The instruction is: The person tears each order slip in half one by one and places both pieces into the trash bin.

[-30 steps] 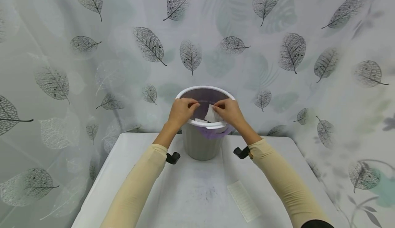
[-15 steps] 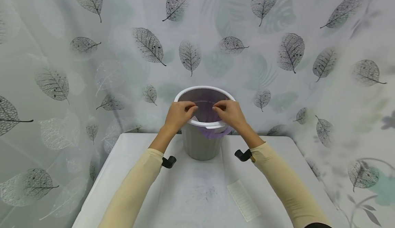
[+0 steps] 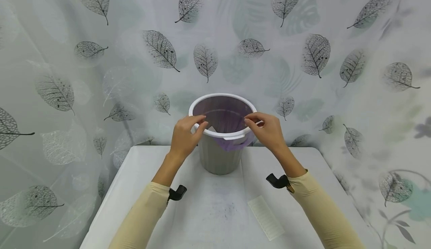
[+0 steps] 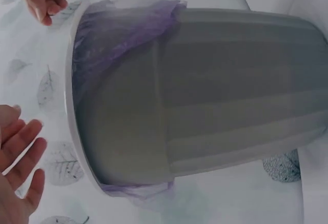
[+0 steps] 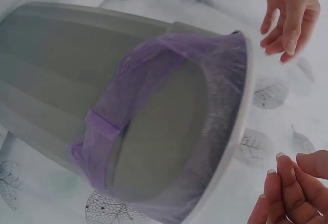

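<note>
A grey trash can (image 3: 220,159) with a white rim (image 3: 232,135) stands upright on the table. A purple trash bag (image 5: 105,137) lines it, folded over the rim and bunched along the outside. Just inside the can, a small corner of something white (image 3: 211,128) shows; the rest is hidden. My left hand (image 3: 186,134) hovers at the rim's left side, fingers loosely bent, holding nothing. Opposite it, my right hand (image 3: 268,131) is at the right side of the rim, its fingers relaxed; the right wrist view shows nothing in them.
A white strip with printed lines (image 3: 266,218) lies on the white-covered table (image 3: 202,219), right of centre. A leaf-patterned curtain (image 3: 222,28) hangs behind and on both sides. Black camera mounts (image 3: 177,193) sit at the wrists.
A white piece by my right fingers a second ago is gone from them; it dropped out of sight in the can. Both hands have since moved apart, outward to the rim's sides.
</note>
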Motion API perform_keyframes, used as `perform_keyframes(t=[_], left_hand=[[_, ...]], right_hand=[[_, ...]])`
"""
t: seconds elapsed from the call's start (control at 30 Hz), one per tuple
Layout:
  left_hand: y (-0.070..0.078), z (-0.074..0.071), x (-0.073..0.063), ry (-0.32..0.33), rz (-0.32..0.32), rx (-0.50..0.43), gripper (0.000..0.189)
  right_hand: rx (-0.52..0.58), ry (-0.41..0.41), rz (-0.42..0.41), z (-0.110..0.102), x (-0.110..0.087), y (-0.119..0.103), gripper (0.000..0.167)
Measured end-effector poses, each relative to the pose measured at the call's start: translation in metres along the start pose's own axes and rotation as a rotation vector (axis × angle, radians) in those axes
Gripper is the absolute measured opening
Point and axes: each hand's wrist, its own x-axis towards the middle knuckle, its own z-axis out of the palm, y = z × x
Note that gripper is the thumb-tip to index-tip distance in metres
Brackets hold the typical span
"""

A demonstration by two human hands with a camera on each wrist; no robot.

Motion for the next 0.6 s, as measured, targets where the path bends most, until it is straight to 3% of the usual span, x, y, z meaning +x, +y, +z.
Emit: perform_keyframes(t=[0.27, 0.6], left_hand=[[0.018, -0.01, -0.031, 0.077, 0.015, -0.019, 0.013], [0.025, -0.009, -0.074, 0.057, -0.026, -0.045, 0.011]], right_hand=[[0.076, 0.041, 0.03, -0.01, -0.036, -0.004, 0.004], [0.061, 0.065, 0.072, 0.001, -0.086, 0.009, 0.005]])
